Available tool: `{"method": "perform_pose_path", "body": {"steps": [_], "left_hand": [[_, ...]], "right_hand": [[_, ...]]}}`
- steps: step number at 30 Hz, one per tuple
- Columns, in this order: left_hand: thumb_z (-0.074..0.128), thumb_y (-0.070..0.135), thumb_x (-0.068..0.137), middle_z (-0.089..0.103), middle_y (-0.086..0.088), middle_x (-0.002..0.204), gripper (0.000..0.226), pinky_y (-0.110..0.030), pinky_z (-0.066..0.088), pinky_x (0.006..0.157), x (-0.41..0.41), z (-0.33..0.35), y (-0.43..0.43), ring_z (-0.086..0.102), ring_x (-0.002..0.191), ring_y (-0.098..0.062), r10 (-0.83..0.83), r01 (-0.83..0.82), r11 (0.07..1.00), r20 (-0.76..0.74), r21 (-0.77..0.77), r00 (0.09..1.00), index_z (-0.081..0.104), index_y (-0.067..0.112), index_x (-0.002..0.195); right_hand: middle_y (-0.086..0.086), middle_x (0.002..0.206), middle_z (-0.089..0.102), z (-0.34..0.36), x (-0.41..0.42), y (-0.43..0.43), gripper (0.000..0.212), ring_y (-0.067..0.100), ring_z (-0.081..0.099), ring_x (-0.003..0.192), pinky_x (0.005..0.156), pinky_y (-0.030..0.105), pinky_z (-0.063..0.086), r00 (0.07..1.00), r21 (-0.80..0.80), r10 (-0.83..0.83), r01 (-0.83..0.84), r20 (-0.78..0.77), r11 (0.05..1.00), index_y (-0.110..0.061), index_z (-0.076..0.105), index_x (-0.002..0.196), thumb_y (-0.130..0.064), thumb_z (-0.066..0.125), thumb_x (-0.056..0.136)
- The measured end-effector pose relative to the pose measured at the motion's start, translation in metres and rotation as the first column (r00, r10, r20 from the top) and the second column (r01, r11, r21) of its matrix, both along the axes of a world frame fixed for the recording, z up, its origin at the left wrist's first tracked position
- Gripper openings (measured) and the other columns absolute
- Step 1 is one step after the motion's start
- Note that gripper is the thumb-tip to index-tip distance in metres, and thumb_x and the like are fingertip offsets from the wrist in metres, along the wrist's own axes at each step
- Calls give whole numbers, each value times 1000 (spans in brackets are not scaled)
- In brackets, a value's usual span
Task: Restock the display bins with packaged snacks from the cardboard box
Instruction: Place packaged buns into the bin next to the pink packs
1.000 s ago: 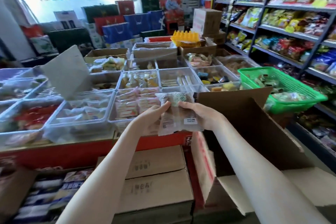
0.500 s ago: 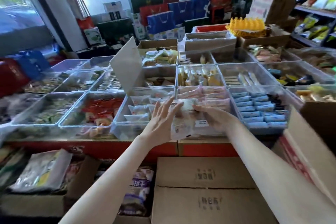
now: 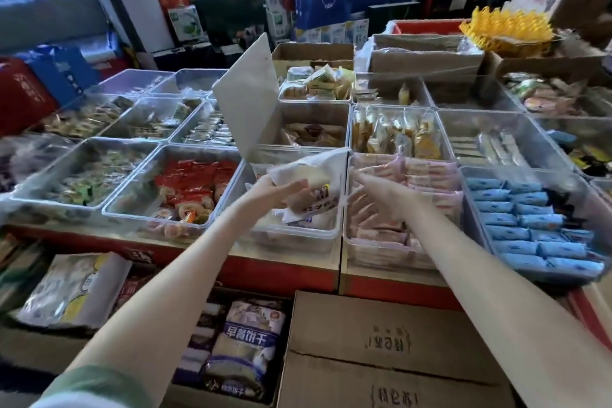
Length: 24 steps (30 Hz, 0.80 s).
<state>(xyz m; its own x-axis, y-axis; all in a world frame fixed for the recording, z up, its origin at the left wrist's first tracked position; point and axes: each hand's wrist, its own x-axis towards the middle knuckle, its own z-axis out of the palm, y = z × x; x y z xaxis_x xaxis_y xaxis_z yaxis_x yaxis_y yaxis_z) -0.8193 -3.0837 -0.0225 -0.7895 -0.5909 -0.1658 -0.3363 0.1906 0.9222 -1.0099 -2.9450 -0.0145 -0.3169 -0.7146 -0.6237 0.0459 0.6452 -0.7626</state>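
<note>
gripping a snack packet [image 3: 311, 172] over the bin rim [image 3: 298, 237], left hand [image 3: 275, 190]; right hand [image 3: 381, 189] straight-fingered.

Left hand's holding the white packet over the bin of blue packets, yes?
Not quite. The head view shows the left hand holding the white packet over the centre clear bin, between the red-packet bin and the pink-packet bin. The blue-packet bin sits further right.
</note>
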Motion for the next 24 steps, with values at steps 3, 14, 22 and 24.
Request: {"method": "perform_pose_path", "body": {"steps": [3, 14, 22, 24], "left_hand": [[72, 68, 64, 74, 2, 98, 58, -36, 51, 95, 2, -2, -36, 67, 101, -16, 52, -53, 999, 88, 2, 995, 72, 23, 101], [64, 64, 75, 68, 17, 81, 44, -19, 46, 70, -15, -46, -108, 62, 78, -2, -241, 261, 964, 229, -58, 943, 68, 30, 103], [63, 43, 87, 64, 15, 99, 39, -14, 40, 70, -15, -58, -104, 58, 88, -1, -390, 394, 919, 195, 14, 900, 55, 24, 119], [57, 44, 91, 62, 7, 119, 45, -22, 45, 85, -8, -63, -112, 57, 102, -4, -400, 402, 915, 176, 23, 900, 48, 24, 130]], "right_hand": [[6, 139, 47, 1, 7, -27, 57, 29, 46, 126, 99, 44, 43, 990, -231, -35, 4, -134, 973, -18, 50, 128, -61, 40, 92], [2, 152, 21, -16, 35, -95, 57, 23, 15, 143, 116, 50, 14, 350, 40, 165, -338, -922, 940, -24, 54, 125, -53, 66, 78], [-2, 125, 58, -34, 61, -113, 65, 19, 59, 100, 74, 37, 52, 423, 287, 410, -325, -808, 901, -29, 38, 134, -41, 70, 80], [-3, 116, 59, -36, 59, -109, 59, 15, 56, 93, 74, 35, 49, 461, 293, 405, -296, -789, 909, -23, 46, 123, -46, 73, 76]]}}
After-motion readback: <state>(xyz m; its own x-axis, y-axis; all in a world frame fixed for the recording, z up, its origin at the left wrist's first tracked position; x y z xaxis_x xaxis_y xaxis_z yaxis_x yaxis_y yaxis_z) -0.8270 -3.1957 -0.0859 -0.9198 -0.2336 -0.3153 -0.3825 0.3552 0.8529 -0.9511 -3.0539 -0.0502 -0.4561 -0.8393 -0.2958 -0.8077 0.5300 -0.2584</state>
